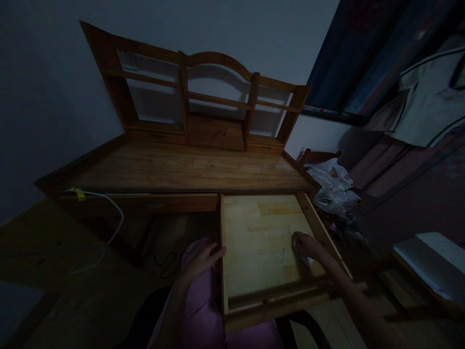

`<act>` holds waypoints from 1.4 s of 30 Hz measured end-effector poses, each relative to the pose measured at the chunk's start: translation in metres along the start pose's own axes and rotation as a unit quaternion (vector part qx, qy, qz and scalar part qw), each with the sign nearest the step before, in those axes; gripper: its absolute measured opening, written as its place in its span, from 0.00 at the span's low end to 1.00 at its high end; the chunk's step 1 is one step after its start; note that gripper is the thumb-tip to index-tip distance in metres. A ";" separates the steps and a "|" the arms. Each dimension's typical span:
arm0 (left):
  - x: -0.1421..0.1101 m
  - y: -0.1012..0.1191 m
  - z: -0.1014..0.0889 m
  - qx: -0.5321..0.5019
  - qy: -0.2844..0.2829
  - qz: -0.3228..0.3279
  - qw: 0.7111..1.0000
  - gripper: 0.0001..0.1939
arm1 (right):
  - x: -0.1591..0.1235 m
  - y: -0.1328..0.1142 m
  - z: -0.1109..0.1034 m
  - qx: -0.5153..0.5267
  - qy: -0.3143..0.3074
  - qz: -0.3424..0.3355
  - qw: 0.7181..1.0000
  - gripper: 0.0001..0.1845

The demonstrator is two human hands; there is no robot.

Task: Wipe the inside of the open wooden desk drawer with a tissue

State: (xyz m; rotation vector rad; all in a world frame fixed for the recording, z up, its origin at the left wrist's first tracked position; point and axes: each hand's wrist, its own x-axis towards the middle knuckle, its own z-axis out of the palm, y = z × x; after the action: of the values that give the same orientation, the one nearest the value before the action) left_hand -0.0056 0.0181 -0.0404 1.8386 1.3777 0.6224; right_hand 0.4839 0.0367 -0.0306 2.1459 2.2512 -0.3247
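A wooden desk [189, 167] with a shelf hutch [203, 102] stands against the wall. Its right drawer [254, 242] is pulled out, showing a pale bare bottom. My right hand [308, 246] lies inside the drawer near its right side, pressed on a small white cloth or tissue [298, 240]. My left hand [203, 261] rests at the drawer's left edge, fingers spread and touching the side wall, above my pink-clad lap [203, 310].
A white cable [109, 213] with a yellow tag hangs from the desk's left front. Plastic bags [332, 186] lie on a chair to the right. Clothes hang at the far right. The room is dim, with wooden floor below.
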 end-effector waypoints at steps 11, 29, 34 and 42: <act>0.006 -0.007 0.006 -0.072 -0.056 -0.032 0.995 0.28 | 0.026 -0.056 0.008 -0.028 0.025 -0.070 0.997 0.16; 0.001 0.005 0.000 -0.054 -0.048 -0.013 0.997 0.27 | 0.022 -0.126 -0.009 -0.091 0.032 -0.131 0.987 0.21; 0.003 -0.003 0.004 -0.068 -0.057 -0.022 0.996 0.27 | 0.017 -0.117 0.003 -0.083 0.032 -0.155 0.984 0.32; 0.002 0.000 0.001 -0.058 -0.049 -0.022 0.997 0.26 | 0.010 -0.115 0.011 -0.097 0.045 -0.146 0.983 0.27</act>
State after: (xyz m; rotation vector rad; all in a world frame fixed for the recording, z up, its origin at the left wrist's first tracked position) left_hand -0.0044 0.0197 -0.0415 1.7186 1.2876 0.5710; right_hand 0.3683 0.0403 -0.0272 1.7721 2.5294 -0.0078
